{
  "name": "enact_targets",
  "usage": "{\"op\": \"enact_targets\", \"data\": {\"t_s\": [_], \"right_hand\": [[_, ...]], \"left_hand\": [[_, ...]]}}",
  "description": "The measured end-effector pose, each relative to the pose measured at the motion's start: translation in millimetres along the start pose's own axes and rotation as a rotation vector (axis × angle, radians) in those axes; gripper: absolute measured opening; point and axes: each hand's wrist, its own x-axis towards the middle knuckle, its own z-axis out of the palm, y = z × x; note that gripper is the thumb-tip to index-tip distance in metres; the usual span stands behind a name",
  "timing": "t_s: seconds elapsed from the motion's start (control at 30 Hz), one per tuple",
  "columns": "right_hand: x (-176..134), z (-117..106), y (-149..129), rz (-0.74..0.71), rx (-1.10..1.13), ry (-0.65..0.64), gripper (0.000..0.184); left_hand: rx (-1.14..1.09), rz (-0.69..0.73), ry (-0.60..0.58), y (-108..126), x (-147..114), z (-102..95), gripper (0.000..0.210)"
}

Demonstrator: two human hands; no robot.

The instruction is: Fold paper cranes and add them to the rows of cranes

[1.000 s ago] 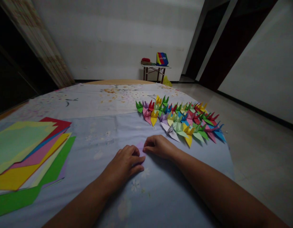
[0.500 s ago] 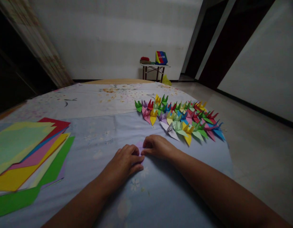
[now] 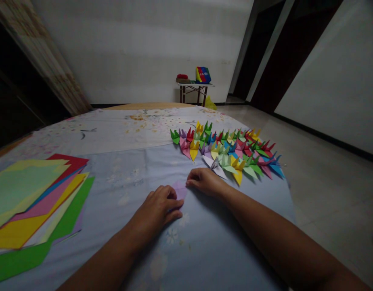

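A small folded piece of purple paper [image 3: 180,190] lies on the blue flowered cloth between my hands. My left hand [image 3: 164,204] grips its left and lower edge, thumb on top and fingers curled round it. At the paper's right corner, my right hand [image 3: 204,181] has thumb and fingertips pinched together, touching or very near the edge. Part of the paper is hidden under my left fingers. Just beyond my right hand stand several rows of folded paper cranes [image 3: 224,151] in many colours, a white crane [image 3: 215,166] being among the nearest.
Coloured paper sheets [image 3: 38,194] lie in a fanned stack on the left. The round table has a flowered tablecloth [image 3: 120,121] and ends at the right above a tiled floor. By the far wall, a small side table [image 3: 195,85] carries a multicoloured box [image 3: 203,75].
My right hand has moved slightly right and away from my left hand, uncovering more of the purple paper. The left hand stays in place. The view has shifted slightly.
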Motion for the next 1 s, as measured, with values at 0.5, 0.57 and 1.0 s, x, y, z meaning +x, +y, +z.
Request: {"op": "enact_targets", "data": {"t_s": [0.5, 0.57, 1.0], "right_hand": [[1.0, 0.8, -2.2, -0.045, -0.073, -0.064, 0.027], [1.1, 0.4, -2.5, -0.035, -0.073, -0.066, 0.028], [3.6, 1.5, -0.3, -0.021, -0.041, -0.077, 0.027]], "left_hand": [[0.235, -0.016, -0.081, 21.9, -4.6, -3.9, 0.019], [0.252, -0.021, -0.1, 25.1, -5.9, -5.0, 0.019], [0.144, 0.007, -0.252, 29.3, -16.9, -23.7, 0.019]]}}
